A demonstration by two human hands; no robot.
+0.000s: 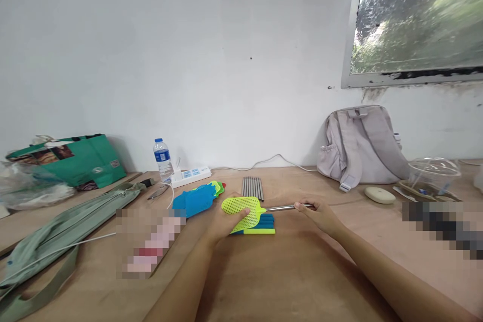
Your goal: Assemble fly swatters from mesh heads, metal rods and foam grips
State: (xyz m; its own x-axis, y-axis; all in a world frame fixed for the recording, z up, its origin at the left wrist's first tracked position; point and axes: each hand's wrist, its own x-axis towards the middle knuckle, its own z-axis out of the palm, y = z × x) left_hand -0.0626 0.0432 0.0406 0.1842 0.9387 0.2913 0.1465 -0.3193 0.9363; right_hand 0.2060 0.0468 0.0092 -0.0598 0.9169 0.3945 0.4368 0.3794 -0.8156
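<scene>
Forearms reach over the bench (287, 282) from its near edge. Mid-bench, the left hand (222, 224) grips a yellow-green mesh swatter head (243, 210); the right hand (320, 214) pinches its metal rod (281, 208). Beneath lies a blue piece (264, 222). Spare rods (252, 187) sit toward the far edge.

Looking like a makeshift assembly workroom: bare white wall (226, 60), rough wooden table (287, 282) carrying metal rods (252, 187) and stacked plastic swatter heads (199, 198) near its far edge, backpack (360, 146) leaning there.
</scene>
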